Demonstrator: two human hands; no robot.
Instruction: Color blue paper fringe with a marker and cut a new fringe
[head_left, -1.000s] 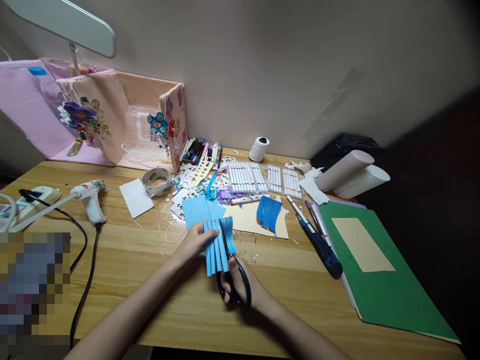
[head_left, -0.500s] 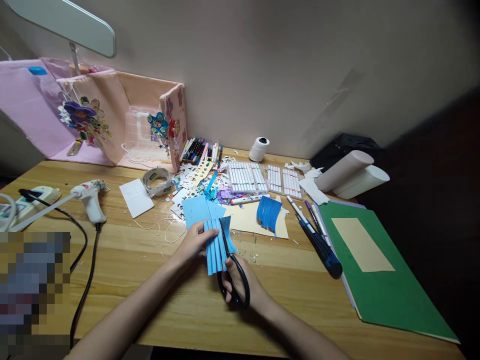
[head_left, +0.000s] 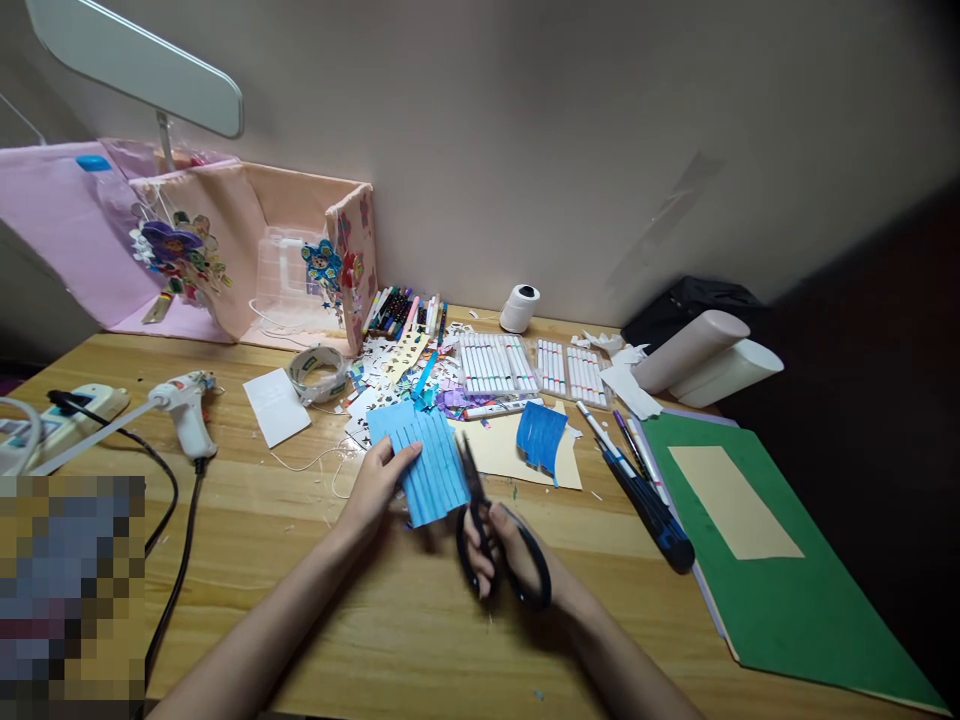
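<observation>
Left hand: fingers pinch the left edge of the light-blue slit paper, held low over the wooden worktop in front of the scrap pile. Right hand: fingers curled through the black loops of the scissors, blades pointing up beside the paper's right edge; whether they touch it, cannot tell. Glue gun lies well to the left; green folder to the right.

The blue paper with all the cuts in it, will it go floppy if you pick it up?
Probably yes. The blue paper is thin and slit into strips, so they would likely droop and flutter. It looks very light, and the narrow strips might tear if tugged.
</observation>
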